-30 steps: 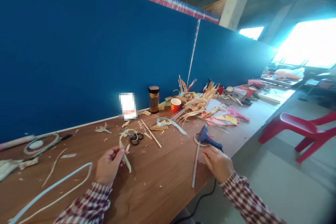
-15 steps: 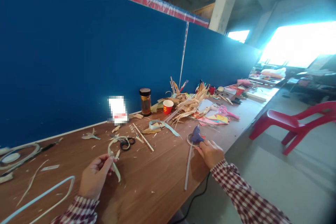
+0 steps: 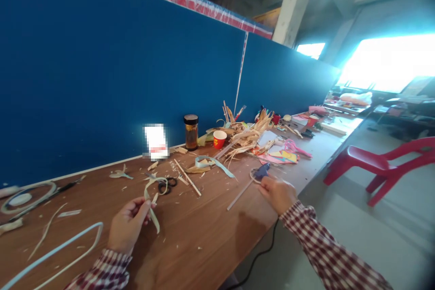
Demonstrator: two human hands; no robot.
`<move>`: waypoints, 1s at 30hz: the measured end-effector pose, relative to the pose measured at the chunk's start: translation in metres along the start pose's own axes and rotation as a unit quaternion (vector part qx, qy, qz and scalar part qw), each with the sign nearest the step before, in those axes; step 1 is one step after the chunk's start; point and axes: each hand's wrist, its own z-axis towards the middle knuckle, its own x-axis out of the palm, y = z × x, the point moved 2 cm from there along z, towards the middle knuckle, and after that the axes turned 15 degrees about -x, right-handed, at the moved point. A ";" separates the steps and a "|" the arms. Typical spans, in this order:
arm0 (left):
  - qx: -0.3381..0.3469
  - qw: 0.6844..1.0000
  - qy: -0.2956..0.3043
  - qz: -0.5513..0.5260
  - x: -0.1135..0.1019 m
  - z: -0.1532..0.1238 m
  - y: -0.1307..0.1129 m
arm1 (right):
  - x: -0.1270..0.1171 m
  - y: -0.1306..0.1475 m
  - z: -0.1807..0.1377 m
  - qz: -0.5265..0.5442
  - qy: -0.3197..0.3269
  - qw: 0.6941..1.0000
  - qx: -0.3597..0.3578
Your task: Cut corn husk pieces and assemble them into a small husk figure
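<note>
My left hand (image 3: 127, 229) pinches a pale, thin strip (image 3: 154, 219) between thumb and fingers. The strip curls into a loop above the fingertips, and its loose end hangs below. Just behind that loop, black-handled scissors (image 3: 166, 184) lie on the table. Over at the table's right side, my right hand (image 3: 280, 194) is closed on a blue-purple glue gun (image 3: 262, 171). Out of the gun's back, a long translucent glue stick (image 3: 239, 195) points toward the near left. A pale ring (image 3: 253, 175) shows beside the gun, partly hidden; the gun's handle is mostly covered by my fingers.
Behind my hands stand a lidded jar (image 3: 191, 133), a red paper cup (image 3: 219, 139) and a heap of dried husks (image 3: 253, 138). Pink scissors (image 3: 297, 147) lie on coloured paper. A black cable (image 3: 263, 253) hangs off the table's edge. A red chair (image 3: 360, 158) stands at right.
My right hand has turned the glue gun, so its stick swung from pointing nearly straight toward me to slanting left. My left hand keeps its pinch on the strip. The view shifted slightly.
</note>
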 end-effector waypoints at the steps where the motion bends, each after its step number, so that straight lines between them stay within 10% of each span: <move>1: 0.005 1.000 0.003 0.002 0.001 0.000 -0.001 | -0.007 0.017 0.002 0.048 -0.011 0.999 -0.020; 5: 0.024 1.000 0.003 0.001 0.003 -0.004 -0.004 | -0.008 0.107 0.017 0.309 -0.009 0.941 -0.138; 12: 0.029 0.999 0.021 -0.033 0.002 -0.009 -0.007 | 0.075 0.228 0.063 0.491 0.026 0.853 -0.176; 16: 0.021 0.998 0.065 -0.013 0.003 -0.010 -0.009 | 0.108 0.245 0.094 0.586 0.037 0.795 -0.152; 24: -0.049 0.983 0.132 0.121 0.000 -0.009 -0.008 | 0.139 0.240 0.101 0.838 0.096 0.537 -0.004; 30: -0.053 0.983 0.109 0.139 -0.004 -0.011 -0.014 | 0.137 0.240 0.101 0.854 0.104 0.507 0.054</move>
